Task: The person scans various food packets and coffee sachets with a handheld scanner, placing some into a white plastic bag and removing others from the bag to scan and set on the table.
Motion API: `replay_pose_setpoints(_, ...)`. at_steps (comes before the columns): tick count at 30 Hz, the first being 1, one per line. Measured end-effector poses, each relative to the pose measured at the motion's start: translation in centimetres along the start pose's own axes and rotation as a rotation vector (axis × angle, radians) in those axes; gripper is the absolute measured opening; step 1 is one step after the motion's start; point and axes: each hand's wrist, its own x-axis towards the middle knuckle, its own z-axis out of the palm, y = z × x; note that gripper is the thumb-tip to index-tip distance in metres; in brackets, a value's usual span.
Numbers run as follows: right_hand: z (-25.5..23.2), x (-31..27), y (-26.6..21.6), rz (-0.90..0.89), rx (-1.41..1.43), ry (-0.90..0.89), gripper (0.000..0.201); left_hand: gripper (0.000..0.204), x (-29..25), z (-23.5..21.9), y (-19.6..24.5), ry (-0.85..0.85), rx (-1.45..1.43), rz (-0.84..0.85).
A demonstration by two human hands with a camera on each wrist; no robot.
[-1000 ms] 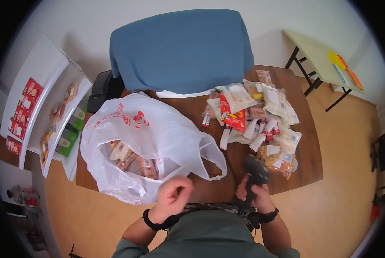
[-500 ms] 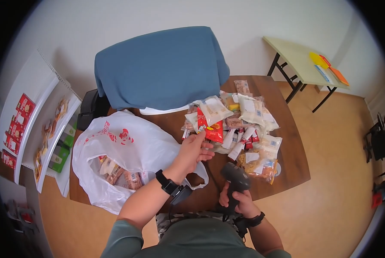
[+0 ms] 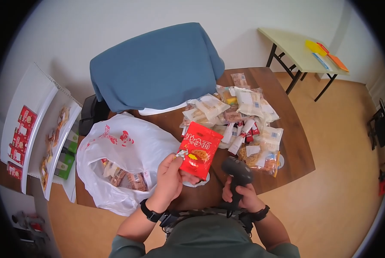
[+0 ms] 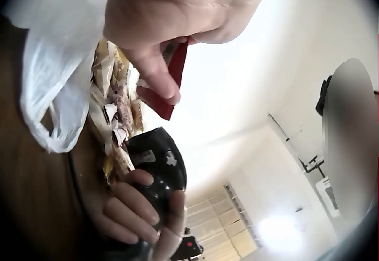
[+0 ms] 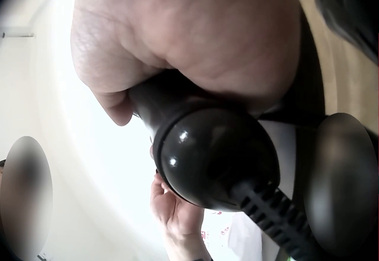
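My left hand pinches a red snack packet by its lower left edge, thumb on the printed face. The packet is raised over the table, its front with white lettering turned up. In the left wrist view only a dark red edge of it shows beyond the fingers. My right hand grips a black handheld barcode scanner round its handle, the head pointing up and forward near the packet. The right wrist view shows the scanner's handle end and coiled cord close up. A pile of packaged snacks lies beyond both hands.
A white plastic bag with several packets inside stands open at the left of the wooden table. A blue cloth covers a bulky thing behind it. Shelves with boxes stand left; a small folding table stands at back right.
My left hand reached forward to the pile, took the red packet from it and drew it back towards me. The right hand keeps hold of the scanner, and the head view has shifted.
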Motion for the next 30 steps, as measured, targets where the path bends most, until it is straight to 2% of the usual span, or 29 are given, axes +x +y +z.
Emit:
replay_pose_setpoints(1, -0.1, 0.0, 0.1, 0.005, 0.001, -0.006, 0.045, 0.014, -0.4, -0.6, 0.1, 0.006, 0.000, 0.005)
replay_pose_setpoints(3, -0.3, 0.0, 0.2, -0.010, 0.035, -0.033, 0.045, 0.010, -1.0, -1.9, 0.2, -0.123, -0.121, 0.065)
replay_pose_setpoints(4, -0.2, -0.1, 0.2, -0.003, 0.030, -0.039, 0.045, 0.010, -1.2, -2.0, 0.1, -0.118, -0.126, 0.073)
replay_pose_setpoints(6, 0.0, -0.3, 0.1, -0.017, -0.020, -0.050, 0.045, 0.012, -1.3, -2.1, -0.4, -0.025, 0.102, 0.073)
replay_pose_setpoints(7, 0.3, -0.3, -0.1, -0.014, -0.026, -0.053, 0.045, 0.012, -1.4, -2.3, -0.6, -0.024, 0.096, 0.078)
replay_pose_setpoints(9, 1.5, -0.6, -0.8, 0.045, -0.239, -0.067, 0.038, 0.010, -1.7, -2.8, -1.1, -0.095, 0.289, 0.125)
replay_pose_setpoints(14, 3.3, 0.3, -1.3, 0.066, -0.310, -0.163, 0.037, 0.010, -2.7, -2.7, -1.3, -0.144, 0.362, 0.125)
replay_pose_setpoints(16, 4.9, 0.6, -1.7, 0.038, -0.337, -0.078, 0.043, 0.010, -3.1, -3.1, -1.4, -0.144, 0.363, 0.111)
replay_pose_setpoints(18, 4.5, 0.3, -1.5, 0.026, -0.331, -0.073, 0.045, 0.010, -3.8, -3.8, -1.6, -0.116, 0.296, 0.096)
replay_pose_setpoints(19, 4.2, 0.3, -1.2, 0.006, -0.320, -0.062, 0.048, 0.010, -4.3, -4.5, -1.8, -0.083, 0.302, 0.110)
replay_pose_setpoints(21, 4.3, 0.0, -1.1, -0.015, -0.317, -0.024, 0.051, 0.008, -5.6, -5.9, -2.3, -0.023, -0.057, 0.175)
replay_pose_setpoints(22, 4.3, 0.0, -1.0, -0.037, -0.297, -0.017, 0.050, 0.010, -6.6, -6.1, -2.4, 0.090, -0.132, 0.264)
replay_pose_setpoints(23, 4.2, 0.0, -1.0, -0.060, -0.281, -0.002, 0.048, 0.010, -7.4, -6.7, -2.2, 0.113, -0.128, 0.277)
replay_pose_setpoints(25, 3.7, 0.3, -0.8, -0.065, -0.257, 0.007, 0.048, 0.015, -8.6, -7.6, -2.0, 0.433, -0.285, 0.565)
replay_pose_setpoints(26, 3.5, 0.4, -0.7, -0.089, -0.241, 0.032, 0.047, 0.019, -9.1, -7.4, -1.2, 0.513, -0.365, 0.580)
replay_pose_setpoints(30, 2.7, 0.6, -0.3, -0.067, -0.237, 0.073, 0.048, 0.024, -11.1, -10.5, -1.2, 0.634, -0.389, 0.573)
